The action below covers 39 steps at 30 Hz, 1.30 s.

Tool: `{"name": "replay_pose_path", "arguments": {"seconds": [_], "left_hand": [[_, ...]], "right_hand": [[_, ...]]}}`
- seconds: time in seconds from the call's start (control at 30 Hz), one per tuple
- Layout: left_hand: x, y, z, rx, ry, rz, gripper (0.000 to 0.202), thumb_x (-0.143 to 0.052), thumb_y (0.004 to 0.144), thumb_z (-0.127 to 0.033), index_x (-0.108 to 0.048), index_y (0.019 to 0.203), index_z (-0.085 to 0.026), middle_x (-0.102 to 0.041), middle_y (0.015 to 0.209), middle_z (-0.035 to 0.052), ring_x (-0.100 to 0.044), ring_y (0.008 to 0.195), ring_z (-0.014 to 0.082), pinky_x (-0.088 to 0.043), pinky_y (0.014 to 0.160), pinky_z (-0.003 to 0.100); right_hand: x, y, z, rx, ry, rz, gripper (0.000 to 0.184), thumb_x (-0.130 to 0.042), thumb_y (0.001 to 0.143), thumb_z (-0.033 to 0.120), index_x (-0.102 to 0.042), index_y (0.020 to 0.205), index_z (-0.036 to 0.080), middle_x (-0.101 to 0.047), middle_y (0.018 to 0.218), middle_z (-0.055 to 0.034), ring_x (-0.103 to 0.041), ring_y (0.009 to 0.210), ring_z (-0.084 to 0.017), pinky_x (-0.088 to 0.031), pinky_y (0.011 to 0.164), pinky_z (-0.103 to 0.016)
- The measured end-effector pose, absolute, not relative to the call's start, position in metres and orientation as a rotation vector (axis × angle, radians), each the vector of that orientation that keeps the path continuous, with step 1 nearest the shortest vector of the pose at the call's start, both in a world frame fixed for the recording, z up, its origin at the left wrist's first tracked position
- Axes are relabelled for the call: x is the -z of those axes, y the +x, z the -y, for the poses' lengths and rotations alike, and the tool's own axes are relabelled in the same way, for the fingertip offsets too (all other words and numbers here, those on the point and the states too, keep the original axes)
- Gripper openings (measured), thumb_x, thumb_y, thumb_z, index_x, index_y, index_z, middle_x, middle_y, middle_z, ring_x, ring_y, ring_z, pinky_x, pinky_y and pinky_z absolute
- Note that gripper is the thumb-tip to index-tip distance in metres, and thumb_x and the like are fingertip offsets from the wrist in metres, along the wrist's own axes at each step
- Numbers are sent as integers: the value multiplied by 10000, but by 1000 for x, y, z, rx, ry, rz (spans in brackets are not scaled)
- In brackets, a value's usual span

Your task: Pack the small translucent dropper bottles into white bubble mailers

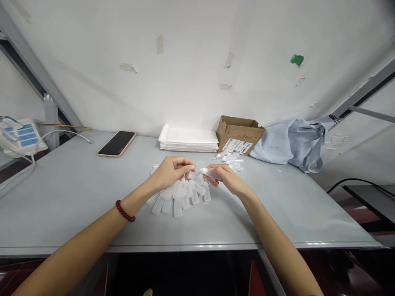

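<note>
My left hand (171, 170) and my right hand (224, 178) meet above the middle of the grey table (68, 193). The right hand's fingers are wrapped round a small translucent plastic tube (207, 172). The left hand pinches a thin wire loop (197, 165) at that tube's end. Under both hands hangs and lies a bunch of several similar translucent tubes (180, 199), fanned out on the table. A dark red bead bracelet (124, 212) is on my left wrist.
A few more tubes (232, 161) lie behind the hands. At the back stand a stack of white trays (188, 140), an open cardboard box (239, 134), a phone (117, 143) and a light blue cloth bag (293, 144). A white device with cables (21, 137) sits far left.
</note>
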<state>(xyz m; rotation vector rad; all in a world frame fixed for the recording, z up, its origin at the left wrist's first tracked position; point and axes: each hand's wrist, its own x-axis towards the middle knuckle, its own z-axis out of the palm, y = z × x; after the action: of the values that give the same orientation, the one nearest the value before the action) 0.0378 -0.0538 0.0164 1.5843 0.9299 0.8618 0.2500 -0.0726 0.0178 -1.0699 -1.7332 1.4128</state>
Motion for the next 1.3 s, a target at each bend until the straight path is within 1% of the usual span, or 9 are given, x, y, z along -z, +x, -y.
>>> {"name": "replay_pose_path", "arguments": {"seconds": [0.17, 0.8, 1.13, 1.3], "left_hand": [[-16, 38, 53, -873, 1566, -914, 184, -626, 802, -308, -671, 814, -130, -590, 588, -6, -511, 546, 81, -397, 502, 196], [-20, 39, 55, -875, 1588, -941, 187, -624, 788, -314, -669, 786, -133, -588, 579, 1, -509, 536, 98, -397, 495, 219], [-18, 39, 55, -872, 1608, -944, 195, -609, 801, -321, -670, 811, -136, -579, 585, -2, -520, 555, 103, -408, 511, 220], [-15, 40, 56, -874, 1620, -961, 204, -606, 805, -330, -674, 824, -138, -566, 568, -6, -505, 547, 103, -397, 517, 222]], "right_hand": [[-17, 249, 73, -1420, -1080, 1728, 258, -385, 849, 236, -593, 719, 158, -394, 528, 43, -367, 515, -95, -292, 530, -246], [-13, 250, 71, -1449, -1055, 1703, 258, -403, 852, 275, -599, 734, 158, -372, 538, 43, -345, 521, -99, -299, 534, -252], [-14, 250, 72, -1448, -1038, 1682, 238, -393, 836, 227, -577, 700, 161, -370, 566, 36, -330, 538, -98, -317, 522, -244], [-15, 247, 73, -1408, -1057, 1659, 229, -414, 824, 240, -581, 687, 162, -339, 542, 44, -314, 522, -98, -314, 502, -239]]}}
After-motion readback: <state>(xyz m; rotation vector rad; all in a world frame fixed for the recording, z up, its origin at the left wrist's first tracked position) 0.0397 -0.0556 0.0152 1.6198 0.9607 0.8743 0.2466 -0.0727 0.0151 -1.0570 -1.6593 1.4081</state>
